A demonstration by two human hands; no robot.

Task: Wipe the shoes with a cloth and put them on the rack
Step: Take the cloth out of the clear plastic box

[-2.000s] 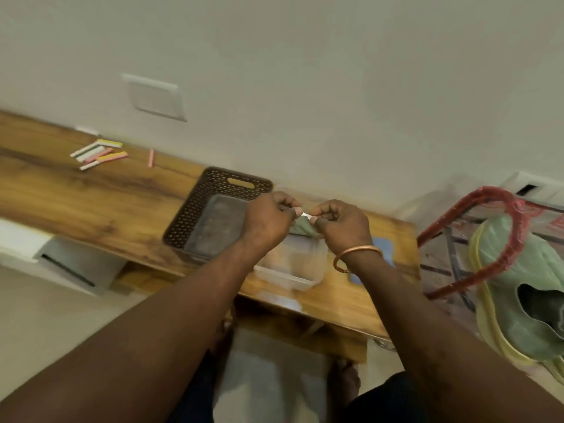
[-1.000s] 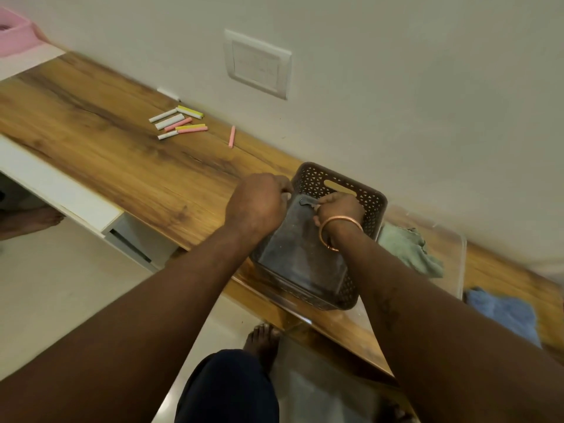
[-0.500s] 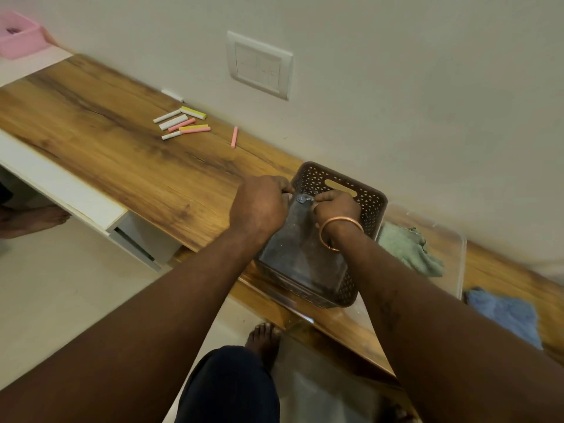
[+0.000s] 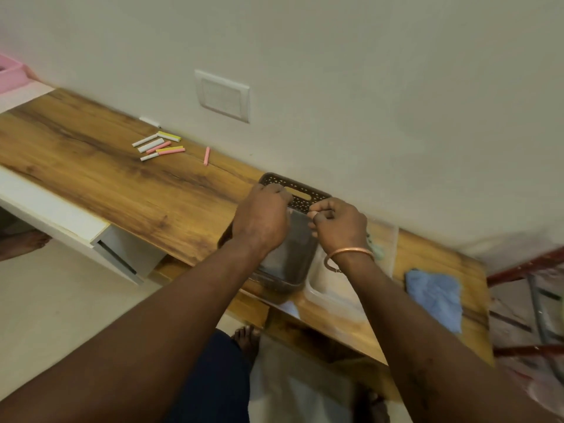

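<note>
My left hand [image 4: 262, 218] and my right hand [image 4: 338, 227] hover close together over a dark brown perforated basket [image 4: 308, 196] on the wooden table [image 4: 122, 184]. Both have their fingers curled shut near the basket's far rim. Whether something small is pinched between them I cannot make out. A blue cloth [image 4: 433, 297] lies flat on the table's right end. A green cloth [image 4: 377, 250] peeks out behind my right wrist. Part of a red metal rack [image 4: 525, 267] shows blurred at the right edge. No shoe is visible.
A clear plastic container [image 4: 332, 294] stands right of the basket. Several chalk sticks [image 4: 158, 146] lie by the wall on the left. A switch plate [image 4: 224, 96] is on the wall. A pink box [image 4: 9, 74] sits far left. A white drawer unit [image 4: 128, 254] hangs under the table.
Two seconds ago my hands pinched a small white piece over the clear container. They have moved left over the basket, then edged toward its far rim.
</note>
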